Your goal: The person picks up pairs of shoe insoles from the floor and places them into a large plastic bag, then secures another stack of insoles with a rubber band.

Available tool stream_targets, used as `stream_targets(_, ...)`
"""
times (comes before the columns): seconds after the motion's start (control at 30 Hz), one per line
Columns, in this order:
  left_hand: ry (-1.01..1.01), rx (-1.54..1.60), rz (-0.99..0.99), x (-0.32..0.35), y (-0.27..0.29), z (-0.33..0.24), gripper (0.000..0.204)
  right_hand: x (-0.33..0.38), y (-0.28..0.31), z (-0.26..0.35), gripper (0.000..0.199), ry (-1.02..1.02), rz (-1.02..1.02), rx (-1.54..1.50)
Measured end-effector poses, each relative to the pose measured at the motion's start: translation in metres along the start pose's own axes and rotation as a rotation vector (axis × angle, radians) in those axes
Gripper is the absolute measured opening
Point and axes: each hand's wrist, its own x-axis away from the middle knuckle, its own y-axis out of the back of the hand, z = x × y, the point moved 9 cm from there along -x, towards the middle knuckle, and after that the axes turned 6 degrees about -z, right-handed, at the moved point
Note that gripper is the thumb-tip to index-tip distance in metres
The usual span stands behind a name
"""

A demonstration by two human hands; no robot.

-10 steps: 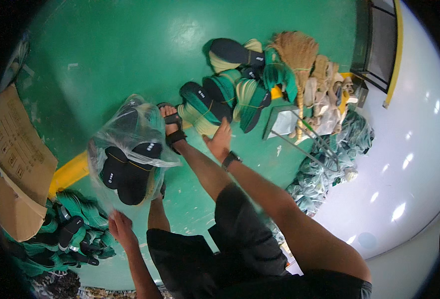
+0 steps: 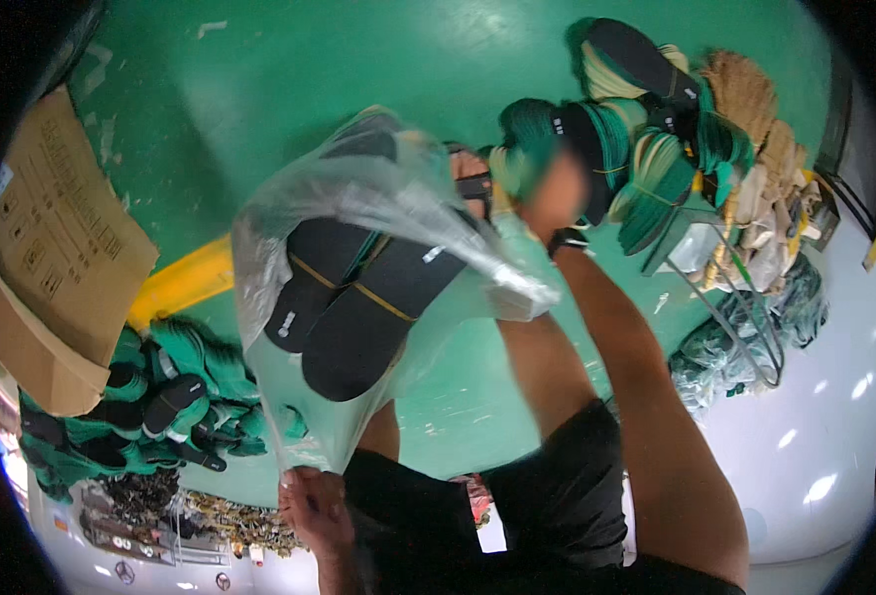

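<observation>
A clear plastic bag [image 2: 259,263] stands in front of me, its mouth pulled toward me. My left hand [image 2: 317,508] is closed on the bag's near edge. Inside lie bundles of black insoles [image 2: 363,322] held by thin bands. My right hand [image 2: 557,193], smeared by motion, is at a banded bundle of green and cream insoles [image 2: 529,129] on the floor; its fingers cannot be made out. More banded insole bundles [image 2: 661,188] lie just to its right. My foot [image 2: 469,178] in a dark sandal is partly hidden behind the bag.
An opened cardboard box [image 2: 61,208] leans at the left, above a heap of green and black insoles [image 2: 165,407]. A yellow line [image 2: 185,283] crosses the green floor. At the right are a straw broom [image 2: 740,94], a long-handled dustpan [image 2: 691,248] and bagged green material [image 2: 715,347].
My left hand has taken hold of the bag's edge and drawn it toward me. My right hand has shifted farther out, among the insole bundles. The whole view has shifted.
</observation>
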Motion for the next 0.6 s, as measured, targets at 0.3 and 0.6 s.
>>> stream_targets(0.3,0.092,0.044,0.218,-0.022,-0.021,0.008,0.029,-0.04,0.013,-0.049,0.063,-0.125,0.324,-0.222)
stream_targets(0.6,0.074,0.165,0.324,-0.006,-0.013,0.002,0.045,-0.002,0.357,0.02,0.034,-0.665,0.439,-1.476)
